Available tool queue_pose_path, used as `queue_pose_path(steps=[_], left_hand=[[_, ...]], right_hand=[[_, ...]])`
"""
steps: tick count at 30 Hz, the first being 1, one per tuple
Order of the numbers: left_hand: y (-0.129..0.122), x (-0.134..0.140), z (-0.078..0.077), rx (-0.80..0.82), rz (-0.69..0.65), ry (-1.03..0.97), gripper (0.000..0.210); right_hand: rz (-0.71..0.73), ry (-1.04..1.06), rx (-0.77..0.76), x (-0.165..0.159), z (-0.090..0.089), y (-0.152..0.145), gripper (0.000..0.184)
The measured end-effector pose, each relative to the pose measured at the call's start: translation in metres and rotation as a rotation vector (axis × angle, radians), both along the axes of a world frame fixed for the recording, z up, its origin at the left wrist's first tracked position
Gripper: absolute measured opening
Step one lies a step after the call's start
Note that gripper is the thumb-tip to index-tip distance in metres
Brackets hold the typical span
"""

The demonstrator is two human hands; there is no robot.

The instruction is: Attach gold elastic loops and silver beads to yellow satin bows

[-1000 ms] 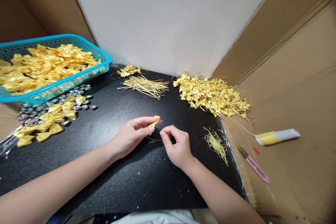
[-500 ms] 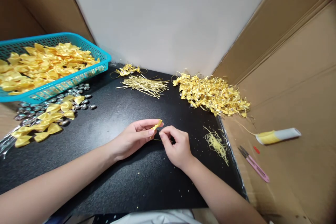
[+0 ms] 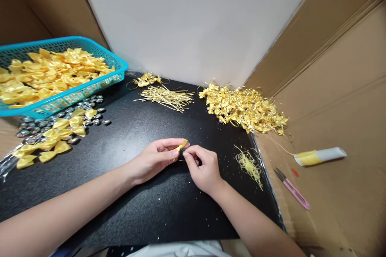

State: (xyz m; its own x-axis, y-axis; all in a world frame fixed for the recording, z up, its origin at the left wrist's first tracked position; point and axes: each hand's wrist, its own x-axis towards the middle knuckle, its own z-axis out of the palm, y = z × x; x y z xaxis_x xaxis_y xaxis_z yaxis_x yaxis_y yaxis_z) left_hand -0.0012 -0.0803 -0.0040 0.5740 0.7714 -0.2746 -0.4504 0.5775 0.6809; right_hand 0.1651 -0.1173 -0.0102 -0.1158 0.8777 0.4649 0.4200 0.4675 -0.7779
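Over the middle of the black table, my left hand (image 3: 158, 157) pinches a yellow ribbon bow (image 3: 181, 145) between thumb and fingers. My right hand (image 3: 203, 166) is just to its right, thumb and forefinger pressed together close to the bow. Something thin sits at those fingertips, too small to make out. A thin yellow cord (image 3: 181, 160) shows below the fingers, partly hidden by them.
At the left, a blue basket (image 3: 123, 68) holds yellow bows, with silver beads (image 3: 106, 122) and loose bows (image 3: 62, 147) nearby. Gold cord lengths (image 3: 169, 98), a finished bow pile (image 3: 244, 108), thread scraps (image 3: 249, 166), and pink thread snips (image 3: 292, 188) lie beyond and rightward.
Almost nothing differs. Both hands have shifted very slightly, with the bow still in the left fingers and the right fingertips still beside it.
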Motion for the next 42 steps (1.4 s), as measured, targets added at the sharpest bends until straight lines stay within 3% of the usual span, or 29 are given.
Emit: queue_pose_path(steps=[6, 12, 22, 42], left_hand=[[-0.0025, 0.0016, -0.0005, 0.036, -0.019, 0.050, 0.033], [-0.0048, 0.0025, 0.0007, 0.130, 0.050, 0.124, 0.029], [-0.0015, 0.0004, 0.0046, -0.008, 0.094, 0.028, 0.032], [-0.0010, -0.0006, 0.0040, -0.012, 0.080, -0.015, 0.032]], right_hand=[[-0.014, 0.031, 0.014, -0.0013, -0.0012, -0.0006, 0.020], [-0.032, 0.121, 0.004, -0.0040, -0.0007, 0.0004, 0.017], [-0.056, 0.088, 0.024, -0.0017, -0.0004, 0.0016, 0.016], [-0.051, 0.065, 0.037, -0.0011, -0.0002, 0.0021, 0.015]])
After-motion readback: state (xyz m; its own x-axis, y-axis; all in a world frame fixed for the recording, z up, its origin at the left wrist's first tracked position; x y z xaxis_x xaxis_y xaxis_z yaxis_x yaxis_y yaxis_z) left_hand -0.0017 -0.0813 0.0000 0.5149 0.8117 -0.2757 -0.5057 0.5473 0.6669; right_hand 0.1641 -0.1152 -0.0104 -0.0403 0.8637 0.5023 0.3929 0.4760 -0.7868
